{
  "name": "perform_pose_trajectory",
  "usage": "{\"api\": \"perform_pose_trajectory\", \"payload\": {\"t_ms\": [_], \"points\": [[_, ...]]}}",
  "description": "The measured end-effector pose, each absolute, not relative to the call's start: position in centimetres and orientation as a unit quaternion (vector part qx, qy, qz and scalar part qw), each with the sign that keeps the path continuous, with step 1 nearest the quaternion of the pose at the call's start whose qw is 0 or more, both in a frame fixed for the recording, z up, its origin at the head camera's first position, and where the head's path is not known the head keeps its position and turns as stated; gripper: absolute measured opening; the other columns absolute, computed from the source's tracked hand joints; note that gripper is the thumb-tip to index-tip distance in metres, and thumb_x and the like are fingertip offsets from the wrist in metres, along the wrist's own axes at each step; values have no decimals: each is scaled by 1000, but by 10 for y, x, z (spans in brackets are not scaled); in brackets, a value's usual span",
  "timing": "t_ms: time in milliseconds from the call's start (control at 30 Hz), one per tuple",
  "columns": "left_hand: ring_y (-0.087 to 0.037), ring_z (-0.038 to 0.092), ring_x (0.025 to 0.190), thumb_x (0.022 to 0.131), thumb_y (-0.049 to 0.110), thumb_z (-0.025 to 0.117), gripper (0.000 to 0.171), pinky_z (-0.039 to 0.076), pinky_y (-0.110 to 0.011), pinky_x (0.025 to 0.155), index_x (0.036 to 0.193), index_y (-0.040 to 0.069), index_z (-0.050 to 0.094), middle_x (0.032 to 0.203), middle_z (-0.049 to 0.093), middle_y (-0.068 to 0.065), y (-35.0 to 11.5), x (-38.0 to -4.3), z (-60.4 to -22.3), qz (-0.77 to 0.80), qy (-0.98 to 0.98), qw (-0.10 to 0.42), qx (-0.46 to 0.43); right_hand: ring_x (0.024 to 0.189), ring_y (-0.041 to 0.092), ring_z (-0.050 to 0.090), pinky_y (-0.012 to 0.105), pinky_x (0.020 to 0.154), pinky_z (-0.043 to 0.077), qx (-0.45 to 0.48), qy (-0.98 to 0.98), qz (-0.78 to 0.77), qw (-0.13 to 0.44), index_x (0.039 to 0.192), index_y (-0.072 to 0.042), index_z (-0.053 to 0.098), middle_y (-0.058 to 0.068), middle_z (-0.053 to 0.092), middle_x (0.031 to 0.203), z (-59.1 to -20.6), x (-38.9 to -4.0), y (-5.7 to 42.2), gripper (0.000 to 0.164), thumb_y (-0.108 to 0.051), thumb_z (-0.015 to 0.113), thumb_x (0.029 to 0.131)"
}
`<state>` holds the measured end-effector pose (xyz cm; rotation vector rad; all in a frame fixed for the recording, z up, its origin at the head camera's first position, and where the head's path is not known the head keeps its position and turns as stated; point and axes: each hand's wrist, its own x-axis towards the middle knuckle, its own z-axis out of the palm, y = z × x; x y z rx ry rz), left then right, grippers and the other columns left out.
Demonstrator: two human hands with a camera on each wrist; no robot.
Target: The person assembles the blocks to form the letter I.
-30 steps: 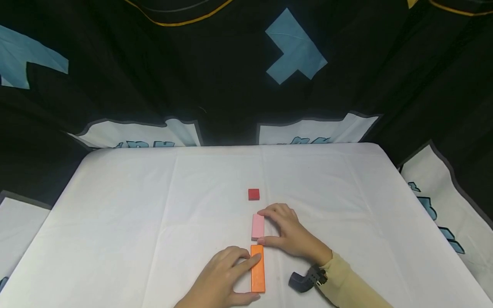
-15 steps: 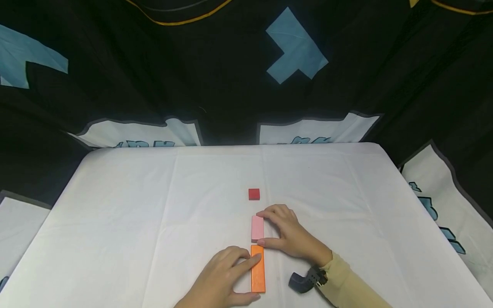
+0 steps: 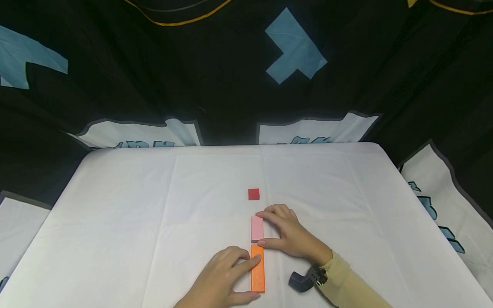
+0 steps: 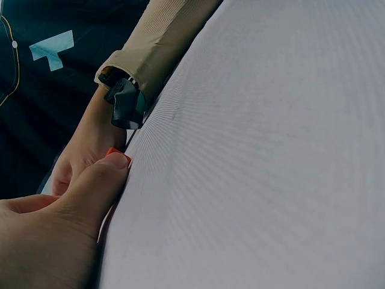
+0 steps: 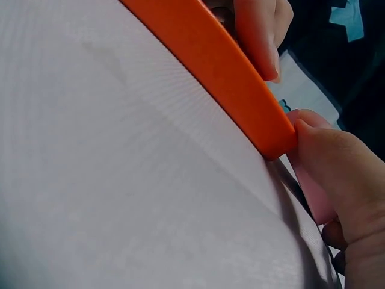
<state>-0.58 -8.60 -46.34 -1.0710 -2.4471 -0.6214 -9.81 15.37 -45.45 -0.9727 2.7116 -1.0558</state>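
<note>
My left hand point(image 3: 220, 276) holds the long orange block point(image 3: 258, 276), thumb at its near end, a fingertip on top toward the far end. My right hand point(image 3: 288, 235) pinches the shorter pink block point(image 3: 256, 227) lengthwise between thumb and fingers, just beyond the orange one. Both are straight-edged bars; the orange looks smooth, its corner slightly rounded. Farther off, a small red block point(image 3: 253, 194) lies on the lightly creased white cloth point(image 3: 192, 205). My tan sleeve point(image 3: 352, 280) is finely ribbed.
</note>
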Motion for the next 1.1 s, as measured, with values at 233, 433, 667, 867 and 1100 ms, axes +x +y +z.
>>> {"api": "perform_pose_trajectory", "payload": {"t_ms": [233, 433, 667, 867, 1100], "points": [[-8, 57, 101, 75, 61, 76, 60, 50, -27, 91, 122, 24, 70, 107, 58, 10, -87, -5, -462, -216, -880, 188, -379, 126, 11, 38, 43, 105, 33, -311, 885, -344, 48, 139, -28, 55, -11, 50, 129, -454, -99, 154, 66, -54, 75, 81], [-7, 57, 101, 74, 60, 77, 59, 49, -26, 92, 122, 26, 70, 107, 59, 10, -87, -5, -461, -214, -883, 182, -375, 126, 10, 37, 42, 105, 33, -310, 886, -342, 51, 138, -29, 56, -12, 49, 128, -453, -98, 153, 64, -52, 76, 81], [-8, 57, 99, 74, 61, 77, 59, 50, -27, 89, 120, 25, 70, 106, 58, 10, -87, -5, -463, -216, -878, 196, -381, 126, 11, 39, 43, 104, 33, -322, 884, -338, 37, 137, -28, 57, -10, 50, 128, -454, -98, 154, 62, -50, 76, 82], [-8, 57, 99, 74, 61, 78, 59, 50, -27, 89, 121, 26, 70, 106, 58, 9, -87, -6, -464, -218, -879, 193, -379, 127, 10, 38, 43, 107, 32, -322, 886, -330, 45, 138, -30, 56, -13, 50, 129, -455, -98, 154, 62, -52, 73, 83], [-10, 58, 98, 75, 60, 77, 59, 51, -28, 86, 122, 25, 69, 106, 58, 8, -86, -7, -465, -221, -868, 212, -390, 128, 8, 38, 44, 108, 31, -327, 885, -330, 41, 139, -31, 55, -14, 50, 130, -454, -97, 156, 58, -50, 71, 86]]}}
